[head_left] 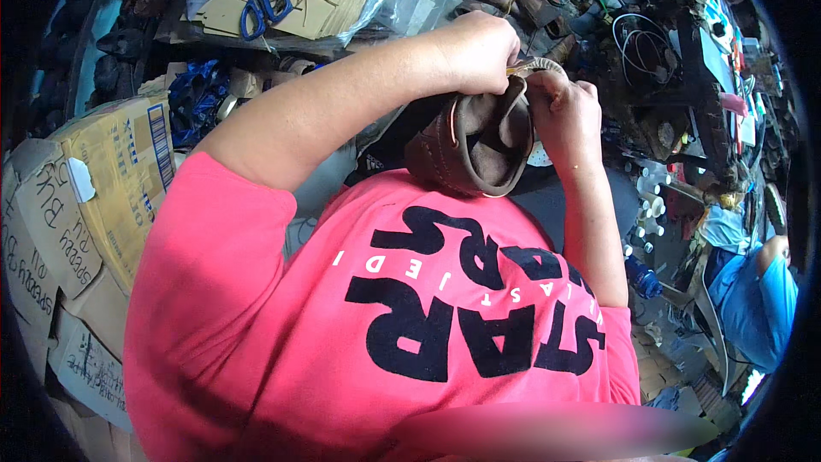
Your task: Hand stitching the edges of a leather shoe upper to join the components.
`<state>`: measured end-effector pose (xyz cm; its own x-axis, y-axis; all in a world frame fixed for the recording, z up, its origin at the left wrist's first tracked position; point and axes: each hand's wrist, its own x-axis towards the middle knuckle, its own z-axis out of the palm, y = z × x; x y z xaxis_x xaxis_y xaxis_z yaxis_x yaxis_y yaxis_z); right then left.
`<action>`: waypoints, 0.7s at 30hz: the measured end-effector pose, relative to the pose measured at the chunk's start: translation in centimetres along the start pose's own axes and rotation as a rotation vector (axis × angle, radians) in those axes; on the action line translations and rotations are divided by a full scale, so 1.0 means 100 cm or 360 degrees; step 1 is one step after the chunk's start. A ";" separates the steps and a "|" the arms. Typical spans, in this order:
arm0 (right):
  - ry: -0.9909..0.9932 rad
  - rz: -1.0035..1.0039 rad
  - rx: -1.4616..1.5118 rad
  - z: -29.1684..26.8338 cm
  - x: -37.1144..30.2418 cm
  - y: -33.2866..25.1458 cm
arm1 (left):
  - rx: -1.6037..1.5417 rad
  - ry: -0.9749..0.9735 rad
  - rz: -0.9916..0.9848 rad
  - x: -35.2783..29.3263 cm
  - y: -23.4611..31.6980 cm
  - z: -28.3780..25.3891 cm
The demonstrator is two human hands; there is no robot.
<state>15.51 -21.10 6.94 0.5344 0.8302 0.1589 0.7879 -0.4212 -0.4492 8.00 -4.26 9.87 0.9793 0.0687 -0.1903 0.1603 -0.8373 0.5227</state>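
Note:
A brown suede shoe (479, 141) rests against my pink shirt, its opening facing up. My left hand (479, 50) is closed over the top edge of the shoe's collar, pinching it near a small tan strip. My right hand (566, 115) grips the same edge from the right side, fingers curled on the collar. Both hands hold the shoe between them above my lap.
Blue-handled scissors (261, 4) lie on flattened cardboard at the back left. Cardboard boxes (103, 188) stack at my left. A cluttered bench with tools, wires and small white bottles (654, 197) fills the right. A person in blue (757, 291) sits at the far right.

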 end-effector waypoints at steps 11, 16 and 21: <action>0.0130 -0.0150 0.0046 -0.005 0.000 0.013 | -0.0054 0.0140 -0.0112 0.003 -0.008 0.006; 0.0181 -0.0161 -0.0055 -0.009 -0.007 0.011 | -0.0051 0.0163 -0.0093 0.004 -0.004 0.006; 0.0223 -0.0120 0.0048 0.001 -0.007 0.012 | -0.0087 0.0120 -0.0131 0.002 0.000 0.006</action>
<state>16.06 -22.11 6.17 0.5129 0.7993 0.3132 0.8191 -0.3466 -0.4571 8.09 -4.61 9.34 0.9687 0.1786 -0.1725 0.2452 -0.7966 0.5525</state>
